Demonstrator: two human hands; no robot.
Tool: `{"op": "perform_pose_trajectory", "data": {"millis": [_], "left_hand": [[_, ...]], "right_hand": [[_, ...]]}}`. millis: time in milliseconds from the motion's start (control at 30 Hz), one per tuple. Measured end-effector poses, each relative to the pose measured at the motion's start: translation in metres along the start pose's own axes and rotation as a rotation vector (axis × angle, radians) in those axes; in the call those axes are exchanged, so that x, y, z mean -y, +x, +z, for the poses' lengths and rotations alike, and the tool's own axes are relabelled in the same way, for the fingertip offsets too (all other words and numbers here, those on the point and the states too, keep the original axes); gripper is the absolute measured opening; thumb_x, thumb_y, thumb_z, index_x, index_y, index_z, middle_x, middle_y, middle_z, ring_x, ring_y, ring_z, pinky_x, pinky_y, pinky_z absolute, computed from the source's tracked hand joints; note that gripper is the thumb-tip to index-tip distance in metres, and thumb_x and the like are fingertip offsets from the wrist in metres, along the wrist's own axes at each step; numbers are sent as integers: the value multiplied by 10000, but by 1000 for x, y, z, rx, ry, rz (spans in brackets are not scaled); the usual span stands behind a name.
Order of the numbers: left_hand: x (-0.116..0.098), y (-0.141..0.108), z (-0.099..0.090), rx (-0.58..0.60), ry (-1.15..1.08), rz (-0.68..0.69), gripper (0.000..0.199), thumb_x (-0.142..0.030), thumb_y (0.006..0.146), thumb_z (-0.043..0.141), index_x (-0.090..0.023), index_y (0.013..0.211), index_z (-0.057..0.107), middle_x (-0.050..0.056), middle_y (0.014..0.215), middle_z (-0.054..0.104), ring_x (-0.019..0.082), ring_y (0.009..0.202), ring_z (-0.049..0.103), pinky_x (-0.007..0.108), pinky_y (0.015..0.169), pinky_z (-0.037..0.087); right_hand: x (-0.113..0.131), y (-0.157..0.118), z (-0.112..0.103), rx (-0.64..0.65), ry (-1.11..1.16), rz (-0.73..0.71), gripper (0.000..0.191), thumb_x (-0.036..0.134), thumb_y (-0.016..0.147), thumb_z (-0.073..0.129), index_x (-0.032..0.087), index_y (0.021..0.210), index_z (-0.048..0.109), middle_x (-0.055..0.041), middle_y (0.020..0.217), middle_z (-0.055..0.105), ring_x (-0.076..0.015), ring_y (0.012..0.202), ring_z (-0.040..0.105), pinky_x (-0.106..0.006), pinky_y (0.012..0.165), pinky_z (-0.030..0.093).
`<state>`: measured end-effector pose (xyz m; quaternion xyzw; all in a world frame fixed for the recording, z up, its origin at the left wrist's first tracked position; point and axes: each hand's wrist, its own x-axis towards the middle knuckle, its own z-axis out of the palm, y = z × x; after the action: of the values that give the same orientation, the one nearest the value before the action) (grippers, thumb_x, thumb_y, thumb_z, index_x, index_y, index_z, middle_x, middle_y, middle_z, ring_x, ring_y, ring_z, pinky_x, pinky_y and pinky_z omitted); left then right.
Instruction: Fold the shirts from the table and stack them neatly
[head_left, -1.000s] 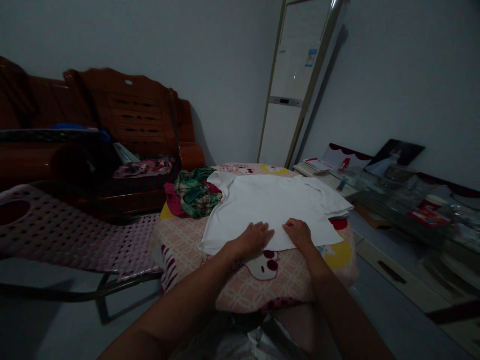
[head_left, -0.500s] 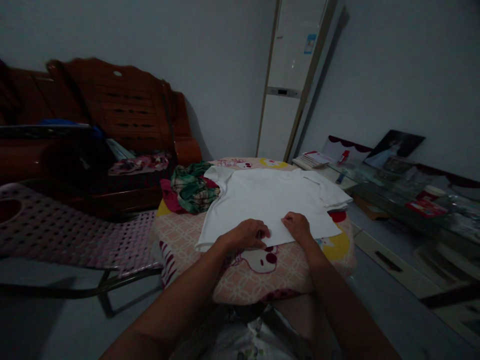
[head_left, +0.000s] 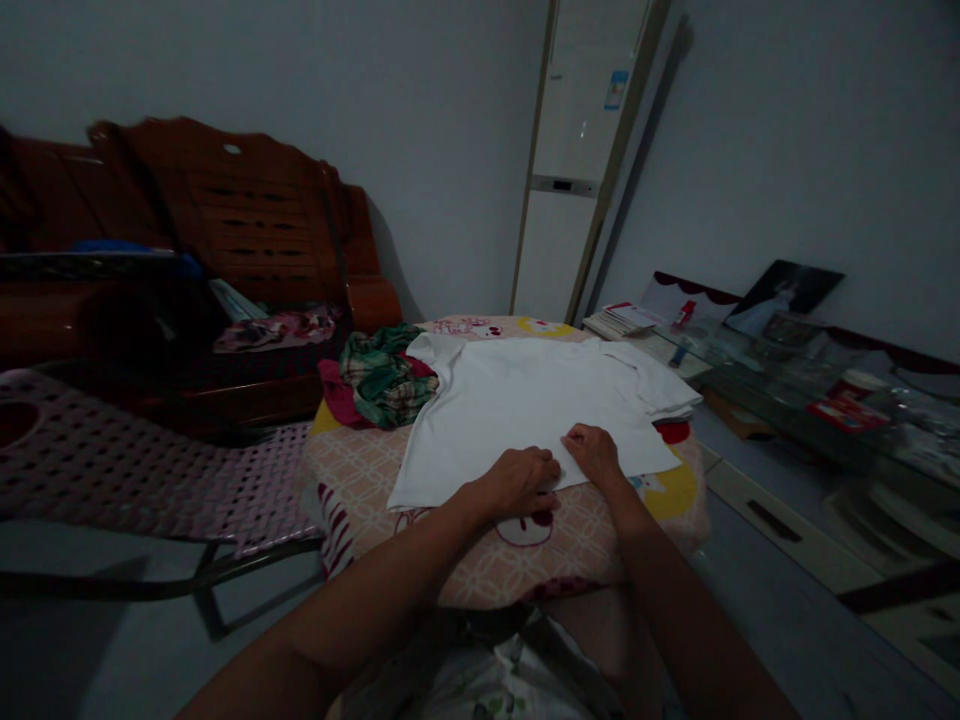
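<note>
A white T-shirt (head_left: 525, 400) lies spread on a round table with a patterned pink and yellow cloth (head_left: 465, 560), its hem toward me. My left hand (head_left: 525, 480) rests at the hem near the middle, fingers bent and closed; what they hold, if anything, is hidden. Just to its right, my right hand (head_left: 594, 452) touches the shirt with thumb and fingertips pinched together on the white fabric. Beside the shirt's left sleeve sits a crumpled heap of green plaid and pink cloth (head_left: 386, 380).
At the left stand a woven lounge chair (head_left: 150, 470) and a carved wooden sofa (head_left: 255, 220) with clothes on it. A tall white cabinet unit (head_left: 559, 240) stands behind the table. A glass-topped stand (head_left: 780, 380) with papers and boxes runs along the right.
My left hand has moved right along the hem, closer to my right hand. The shirt's lower left edge now lies flatter. My right hand has barely moved.
</note>
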<state>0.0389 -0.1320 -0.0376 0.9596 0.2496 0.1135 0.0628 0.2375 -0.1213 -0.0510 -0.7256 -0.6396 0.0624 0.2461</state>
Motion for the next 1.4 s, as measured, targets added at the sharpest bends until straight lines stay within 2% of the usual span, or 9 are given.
{"op": "perform_pose_trajectory", "data": {"millis": [233, 400, 567, 667, 733, 833, 900, 1133, 1400], "left_hand": [[-6, 8, 3, 16, 2, -71, 182, -262, 907, 519, -161, 929, 669, 111, 948, 676, 228, 885, 636, 322, 770, 486], [18, 17, 6, -66, -324, -258, 217, -236, 862, 555, -173, 958, 740, 38, 839, 731, 164, 779, 636, 249, 727, 445], [36, 22, 11, -93, -496, -315, 226, -277, 815, 579, -159, 868, 765, -4, 680, 693, 129, 667, 577, 214, 628, 393], [38, 22, 15, -114, -537, -314, 232, -275, 800, 575, -158, 860, 765, -7, 665, 681, 124, 656, 558, 210, 613, 383], [39, 23, 17, -124, -574, -329, 233, -276, 797, 570, -150, 836, 762, -11, 644, 660, 118, 645, 541, 206, 602, 376], [42, 23, 20, -143, -619, -359, 241, -285, 795, 572, -132, 809, 758, -20, 619, 622, 109, 621, 507, 205, 584, 356], [43, 23, 22, -152, -635, -371, 244, -288, 792, 576, -125, 810, 757, -25, 609, 601, 104, 608, 487, 207, 576, 344], [39, 21, 16, -211, -680, -382, 215, -240, 765, 587, -126, 835, 755, -24, 634, 609, 102, 608, 478, 211, 592, 359], [27, 14, 8, -224, -647, -198, 317, -375, 864, 556, -132, 822, 757, 3, 657, 628, 105, 618, 504, 205, 574, 355]], "right_hand": [[-1, 0, 0, -12, 34, 6, 151, 304, 813, 617, 214, 744, 718, -37, 776, 740, -167, 729, 645, -249, 653, 416], [-5, 0, 2, -44, 198, -2, 172, 318, 786, 606, 189, 711, 693, -46, 724, 718, -172, 702, 637, -252, 640, 429], [-16, -5, -4, -36, 488, -20, 242, 389, 778, 589, 174, 703, 671, -17, 587, 642, -168, 577, 588, -269, 578, 445], [-16, -15, -15, -29, 609, -219, 182, 339, 760, 618, 178, 751, 703, -60, 824, 725, -199, 808, 665, -319, 786, 504], [-14, -23, -21, 75, 621, -340, 138, 301, 757, 636, 194, 755, 723, -92, 1077, 723, -221, 1041, 651, -354, 952, 466], [-11, -33, -22, 280, 547, -397, 116, 299, 749, 692, 211, 803, 743, -100, 1374, 591, -240, 1272, 540, -383, 1072, 395], [-11, -36, -17, 332, 473, -422, 190, 309, 730, 740, 218, 897, 747, -95, 1468, 505, -242, 1348, 467, -396, 1118, 350], [-10, -34, -8, 203, 416, -426, 76, 205, 779, 659, 205, 824, 720, -99, 1384, 575, -230, 1293, 513, -410, 1107, 363], [-9, -37, -11, 336, 472, -456, 115, 115, 673, 661, 202, 711, 726, -66, 1372, 569, -243, 1260, 531, -388, 1066, 396]]}}
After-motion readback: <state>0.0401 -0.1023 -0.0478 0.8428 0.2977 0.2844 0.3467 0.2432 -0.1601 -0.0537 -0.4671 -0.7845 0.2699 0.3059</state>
